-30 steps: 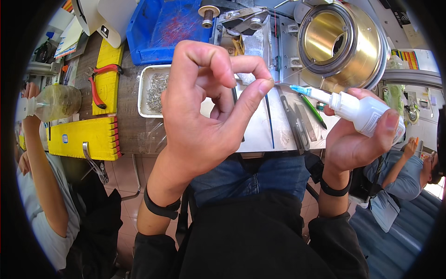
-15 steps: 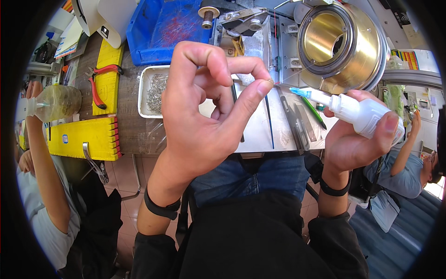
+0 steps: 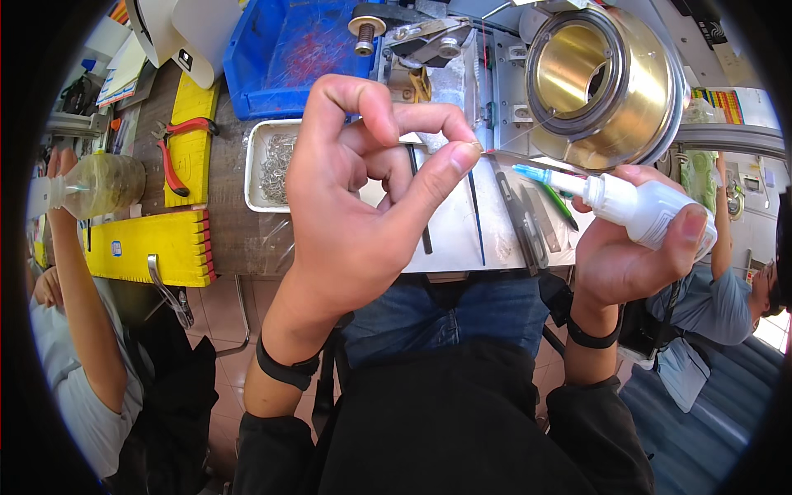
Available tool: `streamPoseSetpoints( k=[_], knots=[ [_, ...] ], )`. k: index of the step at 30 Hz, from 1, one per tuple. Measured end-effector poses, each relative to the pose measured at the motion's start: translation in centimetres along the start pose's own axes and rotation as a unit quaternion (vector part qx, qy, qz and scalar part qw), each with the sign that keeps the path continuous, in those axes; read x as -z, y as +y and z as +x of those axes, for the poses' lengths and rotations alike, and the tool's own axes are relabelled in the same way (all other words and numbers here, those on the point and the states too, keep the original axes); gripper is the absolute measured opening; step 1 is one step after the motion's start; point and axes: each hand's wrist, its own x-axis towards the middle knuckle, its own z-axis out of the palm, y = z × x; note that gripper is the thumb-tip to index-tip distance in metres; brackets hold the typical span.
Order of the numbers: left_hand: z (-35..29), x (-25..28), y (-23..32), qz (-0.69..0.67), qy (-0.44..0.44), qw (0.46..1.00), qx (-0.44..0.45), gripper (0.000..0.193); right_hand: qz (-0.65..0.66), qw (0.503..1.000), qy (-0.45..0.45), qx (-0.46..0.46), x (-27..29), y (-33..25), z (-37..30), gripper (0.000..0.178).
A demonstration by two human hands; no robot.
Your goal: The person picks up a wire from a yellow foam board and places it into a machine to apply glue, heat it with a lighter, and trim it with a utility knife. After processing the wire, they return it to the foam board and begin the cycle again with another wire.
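Observation:
My left hand [image 3: 355, 198] is raised over the bench, with thumb and index fingertip pinched together. Something tiny and thin sticks out of the pinch, too small to name. In my right hand [image 3: 619, 264] lies a white squeeze bottle [image 3: 652, 216], tilted so that its blue needle tip [image 3: 530, 172] points left toward the pinched fingertips. A small gap separates the tip from them. Below the hands, a thin dark rod [image 3: 478, 219], grey metal tools [image 3: 517, 219] and a green pen [image 3: 560, 206] lie on a white work surface [image 3: 450, 239].
A brass-coloured cylinder [image 3: 631, 124] stands at the back right, beside a metal fixture [image 3: 429, 41]. Leftward are a white tray [image 3: 251, 169] of small wire parts, a blue bin [image 3: 247, 74], red-handled pliers [image 3: 172, 165] and a clear bottle [image 3: 107, 181]. Co-workers sit on both sides.
The bottle's blue tip has dropped slightly and sits lower beside the pinched fingertips. My left hand has shifted a little left. The co-worker at the right has moved an arm.

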Motion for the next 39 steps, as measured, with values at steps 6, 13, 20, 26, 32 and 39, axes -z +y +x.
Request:
streamPoseSetpoints(
  k=[6,13,20,26,32,39],
  knots=[
    [0.0,-0.2,-0.2,-0.051,0.023,0.997,0.056,0.038,0.029,1.000,0.010,-0.004,0.0,-0.5,-0.2,0.053],
    [0.1,-0.8,0.3,-0.054,0.043,0.994,0.079,0.040,0.082,0.991,0.077,-0.070,1.4,-1.9,-0.8,0.044],
    [-0.5,-1.2,0.6,-0.003,0.052,0.997,0.065,0.040,0.089,0.961,0.258,-0.048,8.8,-3.3,3.0,0.028],
    [-0.6,-1.5,1.1,0.029,0.061,0.997,0.040,0.040,-0.055,0.929,0.355,0.086,20.8,-4.0,12.8,0.033],
    [-0.4,-1.5,1.4,0.046,0.066,0.996,0.029,0.038,-0.291,0.891,0.340,0.072,26.4,-2.7,22.4,0.046],
    [-0.6,-1.6,2.0,0.081,0.073,0.994,0.024,0.038,-0.609,0.779,0.147,0.004,23.9,0.5,27.3,0.066]
  ],
)
